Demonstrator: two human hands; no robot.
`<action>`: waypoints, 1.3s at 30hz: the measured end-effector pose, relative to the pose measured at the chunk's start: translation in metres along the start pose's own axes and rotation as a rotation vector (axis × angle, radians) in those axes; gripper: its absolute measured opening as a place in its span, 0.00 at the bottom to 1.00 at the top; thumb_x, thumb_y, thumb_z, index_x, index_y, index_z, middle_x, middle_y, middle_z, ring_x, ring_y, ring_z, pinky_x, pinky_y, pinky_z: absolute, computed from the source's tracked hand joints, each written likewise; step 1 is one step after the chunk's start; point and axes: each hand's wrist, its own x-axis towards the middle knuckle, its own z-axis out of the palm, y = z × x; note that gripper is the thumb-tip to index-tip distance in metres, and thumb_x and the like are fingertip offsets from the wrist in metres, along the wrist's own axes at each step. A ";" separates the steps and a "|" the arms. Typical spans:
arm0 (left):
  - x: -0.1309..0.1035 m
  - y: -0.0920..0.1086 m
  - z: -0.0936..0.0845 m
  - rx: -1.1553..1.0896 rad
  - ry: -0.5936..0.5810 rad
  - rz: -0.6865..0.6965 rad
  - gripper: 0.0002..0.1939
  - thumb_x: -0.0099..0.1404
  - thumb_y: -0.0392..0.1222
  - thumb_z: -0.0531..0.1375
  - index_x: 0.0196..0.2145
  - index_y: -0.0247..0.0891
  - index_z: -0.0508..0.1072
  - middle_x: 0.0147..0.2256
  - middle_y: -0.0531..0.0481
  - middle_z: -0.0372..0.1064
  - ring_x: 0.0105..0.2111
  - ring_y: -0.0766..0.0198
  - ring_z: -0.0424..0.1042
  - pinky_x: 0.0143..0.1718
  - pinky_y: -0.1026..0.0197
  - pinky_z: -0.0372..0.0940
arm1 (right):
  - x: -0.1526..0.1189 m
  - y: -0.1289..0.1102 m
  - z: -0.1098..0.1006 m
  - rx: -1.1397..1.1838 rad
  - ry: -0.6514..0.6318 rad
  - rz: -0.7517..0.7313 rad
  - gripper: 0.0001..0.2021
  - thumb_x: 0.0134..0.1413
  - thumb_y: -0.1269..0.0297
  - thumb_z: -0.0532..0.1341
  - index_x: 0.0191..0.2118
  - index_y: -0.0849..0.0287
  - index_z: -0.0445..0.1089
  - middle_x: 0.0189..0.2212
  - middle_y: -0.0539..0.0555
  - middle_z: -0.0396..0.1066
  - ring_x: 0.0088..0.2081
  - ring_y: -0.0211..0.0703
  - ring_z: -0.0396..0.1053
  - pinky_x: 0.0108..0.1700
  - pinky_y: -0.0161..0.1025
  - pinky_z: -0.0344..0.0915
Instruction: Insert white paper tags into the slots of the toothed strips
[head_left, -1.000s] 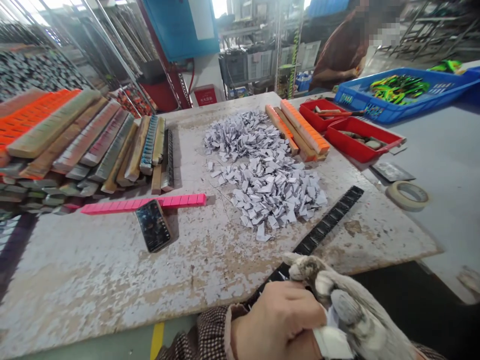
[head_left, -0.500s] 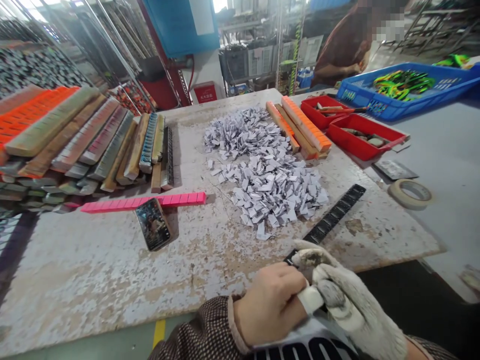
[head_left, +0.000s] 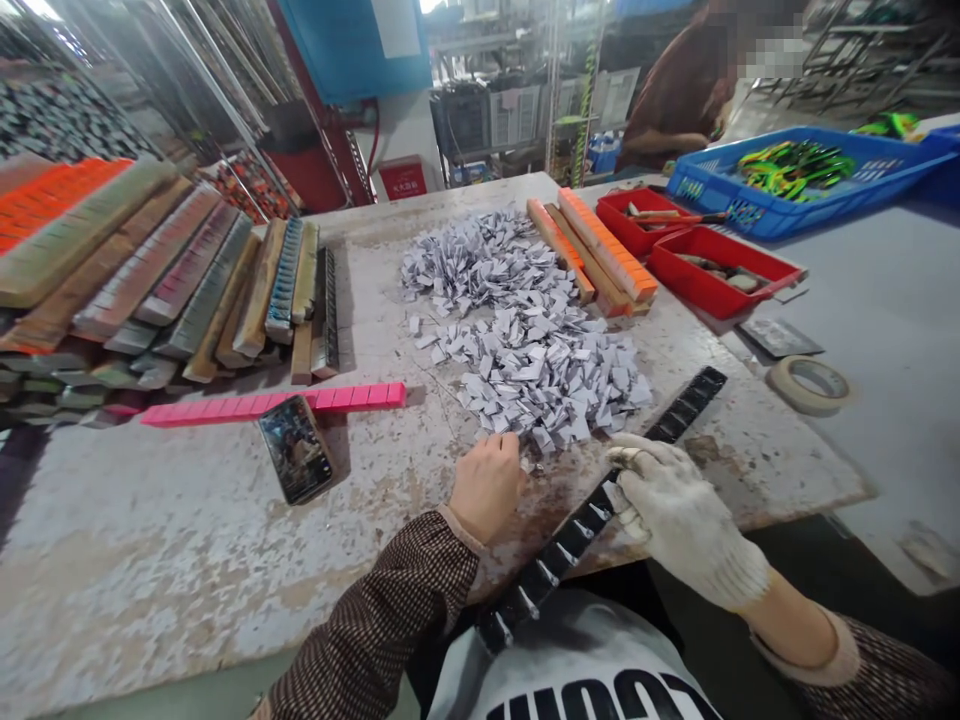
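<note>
My bare left hand [head_left: 487,485] is at the near edge of a heap of small white pieces [head_left: 555,375], fingers curled down and together; whatever lies between the fingertips is hidden. My right hand [head_left: 675,515], in a whitish knitted glove, is closed over a long black slotted strip [head_left: 544,570], with a small white piece [head_left: 613,496] showing at its fingertips. The strip lies slanted from the table down to my lap. Several small pale pieces [head_left: 568,553] stick up from its slots on the near side of the glove.
Stacked slotted bars [head_left: 157,270] fill the left. Nearer lie a pink strip [head_left: 360,397] and a phone [head_left: 295,450]. Orange-topped bars [head_left: 607,245], red bins [head_left: 724,290], a blue crate [head_left: 795,215] and a tape roll [head_left: 808,384] are right. A person [head_left: 671,95] works beyond.
My hands have moved apart. The left has gone forward to the white heap; the right has come down onto the black strip, uncovering its near end.
</note>
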 end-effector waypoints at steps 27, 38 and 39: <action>-0.070 0.021 0.015 -0.750 0.008 0.115 0.07 0.67 0.31 0.54 0.38 0.39 0.70 0.35 0.49 0.74 0.34 0.61 0.72 0.38 0.61 0.66 | -0.018 0.008 0.016 0.183 0.043 0.072 0.09 0.65 0.71 0.57 0.32 0.56 0.66 0.51 0.63 0.73 0.59 0.56 0.70 0.55 0.52 0.75; -0.067 0.020 0.035 -0.675 0.012 0.169 0.07 0.69 0.33 0.52 0.41 0.39 0.68 0.40 0.46 0.73 0.40 0.57 0.73 0.44 0.56 0.68 | -0.017 0.006 0.016 0.106 0.081 0.075 0.08 0.67 0.69 0.57 0.34 0.56 0.68 0.47 0.64 0.73 0.55 0.57 0.72 0.50 0.50 0.78; -0.067 0.020 0.036 -0.655 0.013 0.181 0.08 0.69 0.32 0.52 0.42 0.39 0.68 0.40 0.45 0.73 0.41 0.56 0.73 0.44 0.56 0.69 | -0.016 0.005 0.015 0.081 0.065 0.080 0.08 0.68 0.69 0.56 0.35 0.57 0.68 0.46 0.64 0.74 0.55 0.58 0.72 0.50 0.51 0.78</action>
